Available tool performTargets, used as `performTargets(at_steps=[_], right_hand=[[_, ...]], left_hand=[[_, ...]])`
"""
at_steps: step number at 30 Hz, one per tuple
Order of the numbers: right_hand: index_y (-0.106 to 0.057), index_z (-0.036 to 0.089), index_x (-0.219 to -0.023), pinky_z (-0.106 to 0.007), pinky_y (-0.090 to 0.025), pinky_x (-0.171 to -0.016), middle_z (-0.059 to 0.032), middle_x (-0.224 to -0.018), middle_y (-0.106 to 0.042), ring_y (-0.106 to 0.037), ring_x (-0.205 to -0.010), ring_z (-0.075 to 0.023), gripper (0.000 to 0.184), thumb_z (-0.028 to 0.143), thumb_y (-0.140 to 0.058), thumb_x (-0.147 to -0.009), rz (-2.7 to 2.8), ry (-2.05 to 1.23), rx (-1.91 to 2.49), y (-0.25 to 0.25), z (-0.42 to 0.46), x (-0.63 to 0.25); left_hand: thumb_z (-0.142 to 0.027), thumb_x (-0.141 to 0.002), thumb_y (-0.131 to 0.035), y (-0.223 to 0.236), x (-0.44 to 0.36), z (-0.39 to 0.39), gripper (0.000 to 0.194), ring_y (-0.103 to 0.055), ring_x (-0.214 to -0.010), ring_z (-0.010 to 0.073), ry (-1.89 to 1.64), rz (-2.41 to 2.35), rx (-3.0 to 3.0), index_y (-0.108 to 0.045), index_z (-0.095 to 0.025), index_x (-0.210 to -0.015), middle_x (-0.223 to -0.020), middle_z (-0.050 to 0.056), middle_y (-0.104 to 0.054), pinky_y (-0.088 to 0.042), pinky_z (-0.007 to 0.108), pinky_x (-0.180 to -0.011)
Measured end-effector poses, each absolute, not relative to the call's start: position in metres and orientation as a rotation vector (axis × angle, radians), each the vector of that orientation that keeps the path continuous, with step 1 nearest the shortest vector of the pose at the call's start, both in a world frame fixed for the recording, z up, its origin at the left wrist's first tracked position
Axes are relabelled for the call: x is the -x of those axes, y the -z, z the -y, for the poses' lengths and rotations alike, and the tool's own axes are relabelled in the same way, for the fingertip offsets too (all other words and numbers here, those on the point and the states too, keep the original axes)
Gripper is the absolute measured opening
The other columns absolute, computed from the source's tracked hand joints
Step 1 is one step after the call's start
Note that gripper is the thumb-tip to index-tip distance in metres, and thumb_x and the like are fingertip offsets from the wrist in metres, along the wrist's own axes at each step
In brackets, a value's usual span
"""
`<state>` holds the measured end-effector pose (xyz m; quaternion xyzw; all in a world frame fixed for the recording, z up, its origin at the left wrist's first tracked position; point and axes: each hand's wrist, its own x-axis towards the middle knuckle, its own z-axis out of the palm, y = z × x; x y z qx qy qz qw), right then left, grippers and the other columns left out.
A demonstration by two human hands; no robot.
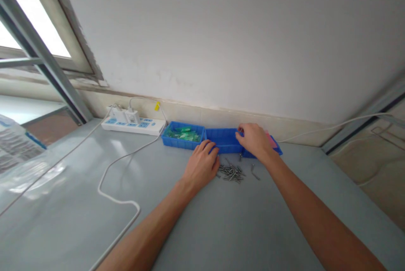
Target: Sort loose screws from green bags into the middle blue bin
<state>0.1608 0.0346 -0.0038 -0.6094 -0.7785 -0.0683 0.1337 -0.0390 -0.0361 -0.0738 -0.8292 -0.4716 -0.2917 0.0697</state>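
Three blue plastic bins stand in a row against the wall. The middle bin (223,139) shows a bare floor. My left hand (204,162) rests at its front left corner, fingers slightly bent and apart, touching the rim. At the other end, my right hand (255,139) has its thumb and fingers bent around the end wall of the middle bin; its inner fingers are partly hidden. A small pile of metal screws (232,172) lies on the grey table just in front, between my hands. One loose screw (241,157) stands near the bin's front.
The left bin (180,144) holds green pieces (185,134); the right bin (278,148), partly behind my hand, has something pink (271,140). A white power strip (136,125) with plugs, a white cable (107,174) and clear plastic packaging (22,148) lie leftward.
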Motion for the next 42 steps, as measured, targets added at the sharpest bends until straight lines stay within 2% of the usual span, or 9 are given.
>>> performTargets(at_steps=[3, 5, 9, 13, 18, 23, 27, 32, 42], right_hand=[[-0.074, 0.019, -0.087, -0.032, -0.051, -0.072, -0.0088, -0.083, -0.077, -0.072, -0.077, -0.023, 0.022, 0.023, -0.053, -0.093, 2.25, 0.103, 1.683, 0.009, -0.007, -0.164], [-0.074, 0.018, -0.081, -0.031, -0.051, -0.072, -0.008, -0.08, -0.077, -0.072, -0.078, -0.0232, 0.02, 0.021, -0.057, -0.09, 2.363, -0.03, 1.663, 0.019, 0.01, -0.166], [-0.075, 0.016, -0.102, -0.036, -0.053, -0.078, -0.0144, -0.102, -0.077, -0.073, -0.092, -0.0277, 0.024, 0.026, -0.054, -0.097, 2.41, 0.066, 1.676, 0.042, 0.035, -0.166], [-0.076, 0.014, -0.103, -0.04, -0.053, -0.091, -0.0172, -0.104, -0.076, -0.069, -0.103, -0.0296, 0.03, 0.031, -0.051, -0.101, 2.406, 0.164, 1.623, 0.061, 0.046, -0.162], [-0.076, 0.012, -0.105, -0.043, -0.052, -0.1, -0.0178, -0.112, -0.075, -0.068, -0.111, -0.0302, 0.036, 0.032, -0.046, -0.104, 2.324, 0.029, 1.588, 0.069, 0.052, -0.162], [-0.075, 0.018, -0.107, -0.039, -0.055, -0.099, -0.0115, -0.114, -0.076, -0.072, -0.106, -0.0254, 0.029, 0.027, -0.048, -0.102, 2.232, -0.214, 1.393, 0.068, 0.055, -0.177], [-0.073, 0.018, -0.116, -0.043, -0.053, -0.104, -0.0114, -0.119, -0.075, -0.071, -0.11, -0.0255, 0.033, 0.017, -0.046, -0.097, 2.085, -0.207, 1.436, 0.073, 0.051, -0.193], [-0.072, 0.019, -0.123, -0.044, -0.051, -0.108, -0.0111, -0.121, -0.074, -0.067, -0.116, -0.025, 0.048, 0.003, -0.046, -0.085, 2.184, -0.284, 1.429, 0.076, 0.049, -0.196], [-0.071, 0.019, -0.126, -0.049, -0.047, -0.113, -0.0115, -0.128, -0.071, -0.063, -0.122, -0.0269, 0.051, 0.003, -0.043, -0.086, 2.217, -0.33, 1.391, 0.075, 0.052, -0.19]], left_hand=[[-0.017, -0.095, -0.054, 0.071, 0.038, 0.038, 0.021, -0.054, -0.126, 0.035, 0.858, 1.493, 2.423, -0.071, -0.013, -0.107, -0.125, 0.015, -0.068, -0.05, 0.053, -0.103], [-0.017, -0.094, -0.054, 0.07, 0.037, 0.039, 0.02, -0.052, -0.13, 0.0367, 0.851, 1.505, 2.398, -0.07, -0.014, -0.106, -0.13, 0.016, -0.067, -0.049, 0.056, -0.103], [-0.015, -0.095, -0.053, 0.074, 0.035, 0.04, 0.031, -0.044, -0.141, 0.0334, 0.884, 1.433, 2.471, -0.064, -0.014, -0.124, -0.138, 0.014, -0.063, -0.043, 0.053, -0.113], [-0.013, -0.094, -0.053, 0.079, 0.036, 0.039, 0.043, -0.043, -0.142, 0.0331, 0.879, 1.418, 2.505, -0.058, -0.014, -0.136, -0.139, 0.014, -0.061, -0.042, 0.053, -0.116], [-0.014, -0.093, -0.054, 0.079, 0.036, 0.039, 0.044, -0.047, -0.138, 0.0345, 0.856, 1.433, 2.493, -0.058, -0.016, -0.136, -0.139, 0.014, -0.061, -0.045, 0.054, -0.113], [-0.016, -0.094, -0.053, 0.076, 0.036, 0.041, 0.042, -0.049, -0.136, 0.0344, 0.838, 1.436, 2.494, -0.059, -0.017, -0.135, -0.138, 0.013, -0.062, -0.045, 0.055, -0.113], [-0.015, -0.094, -0.051, 0.075, 0.034, 0.044, 0.042, -0.047, -0.138, 0.035, 0.85, 1.43, 2.472, -0.059, -0.017, -0.135, -0.14, 0.014, -0.061, -0.047, 0.055, -0.111], [-0.016, -0.094, -0.051, 0.077, 0.029, 0.048, 0.042, -0.044, -0.142, 0.0341, 0.877, 1.386, 2.487, -0.059, -0.02, -0.135, -0.143, 0.013, -0.059, -0.047, 0.054, -0.113], [-0.016, -0.094, -0.051, 0.08, 0.031, 0.047, 0.043, -0.047, -0.139, 0.0343, 0.882, 1.353, 2.49, -0.059, -0.019, -0.136, -0.143, 0.014, -0.059, -0.05, 0.055, -0.111]])
